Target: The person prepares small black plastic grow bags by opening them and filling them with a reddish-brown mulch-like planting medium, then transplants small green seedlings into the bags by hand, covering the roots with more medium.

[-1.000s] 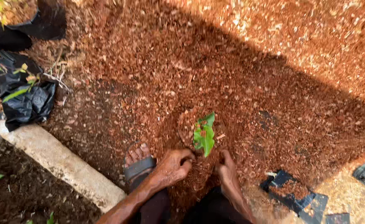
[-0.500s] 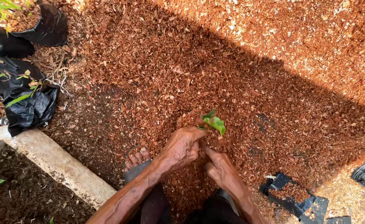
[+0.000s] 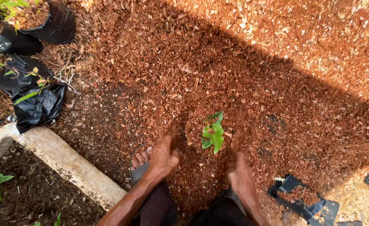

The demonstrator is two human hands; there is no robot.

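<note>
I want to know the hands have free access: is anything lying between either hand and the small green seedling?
Nothing visible does. The seedling stands alone in the reddish-brown mulch, with the left hand and right hand on either side of it, only loose mulch in the gaps. The black bags lie far left.

Seedling (image 3: 213, 133) stands in the mulch (image 3: 243, 62) between both hands; curb (image 3: 63, 161) lies left; bags (image 3: 40, 106) behind it

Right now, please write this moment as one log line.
left hand: open, on mulch left of seedling | right hand: open, on mulch right of it | seedling: upright, not held
</note>
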